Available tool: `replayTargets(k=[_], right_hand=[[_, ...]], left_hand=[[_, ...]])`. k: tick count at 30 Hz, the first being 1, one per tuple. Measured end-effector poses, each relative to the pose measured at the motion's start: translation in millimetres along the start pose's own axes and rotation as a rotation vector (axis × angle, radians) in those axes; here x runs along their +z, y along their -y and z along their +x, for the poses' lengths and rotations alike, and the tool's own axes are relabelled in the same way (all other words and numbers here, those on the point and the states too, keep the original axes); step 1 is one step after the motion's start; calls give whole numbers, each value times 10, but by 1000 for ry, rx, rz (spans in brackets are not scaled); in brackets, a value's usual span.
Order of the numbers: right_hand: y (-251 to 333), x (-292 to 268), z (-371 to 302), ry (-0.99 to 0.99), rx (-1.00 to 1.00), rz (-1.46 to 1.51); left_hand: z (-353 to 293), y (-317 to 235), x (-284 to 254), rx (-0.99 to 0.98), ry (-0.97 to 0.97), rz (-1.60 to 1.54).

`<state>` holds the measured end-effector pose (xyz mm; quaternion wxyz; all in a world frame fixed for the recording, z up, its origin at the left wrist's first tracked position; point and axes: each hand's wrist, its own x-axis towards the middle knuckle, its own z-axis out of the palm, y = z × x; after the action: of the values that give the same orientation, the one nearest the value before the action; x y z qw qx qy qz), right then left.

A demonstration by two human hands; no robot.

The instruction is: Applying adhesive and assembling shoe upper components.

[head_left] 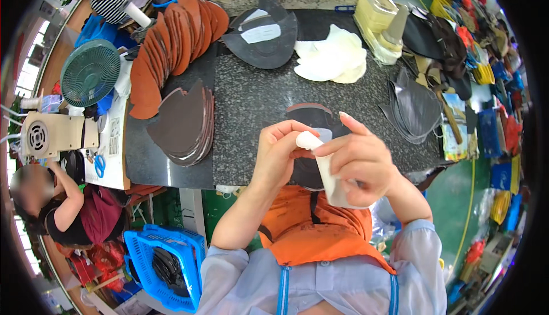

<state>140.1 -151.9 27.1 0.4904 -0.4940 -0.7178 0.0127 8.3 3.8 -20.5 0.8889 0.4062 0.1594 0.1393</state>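
Above the table's front edge, my left hand (275, 150) pinches the upper end of a thin white sheet piece (328, 179), which curls over at the top. My right hand (367, 163) grips the same piece from the other side, its index finger raised and the lower part hanging below the fingers. Under my hands lies a dark cut piece (309, 112) with a reddish-brown edge and a small pale patch, partly covered by the hands. Beyond it sits a pile of white cut pieces (330, 55). To its left is a stack of black pieces (260, 49) with white patches on top.
Brown pieces (182, 121) and a fanned row of rust-red pieces (171, 43) lie at left. A clear-wrapped dark stack (413, 109), a hammer (450, 121) and a yellowish container (377, 14) stand right. A blue basket (163, 229) is lower left; a co-worker (86, 212) sits beyond.
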Motion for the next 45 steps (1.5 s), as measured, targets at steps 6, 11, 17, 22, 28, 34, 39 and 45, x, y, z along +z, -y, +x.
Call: replayTargets(k=[6,11,17,22,28,34,39,45], right_hand=[[218,-287,-308,-42,91,-3],[365,-368,-449,778,894,-58],[-36,42,-597,-347,1295,1178],[-43,175,-551,-572,1189,1163],[47,324,-717,-327,1101,1206],[186,221,-752,-179,929,349],[255,206,-714,525,795,241],[-138,206,-737,-60,1453,814]], left_hand=[[49,-37,-266,103,-106,67],[81,-120,-280,263,-270,132],[-202,123,160,1351,114,1353],[-408,250,215,898,179,1181],[-620,307,129,106,166,387],[-897,259,-21,-125,-1,-151],[-893,257,-211,246,224,836],[-515,300,-379,131,-173,546]])
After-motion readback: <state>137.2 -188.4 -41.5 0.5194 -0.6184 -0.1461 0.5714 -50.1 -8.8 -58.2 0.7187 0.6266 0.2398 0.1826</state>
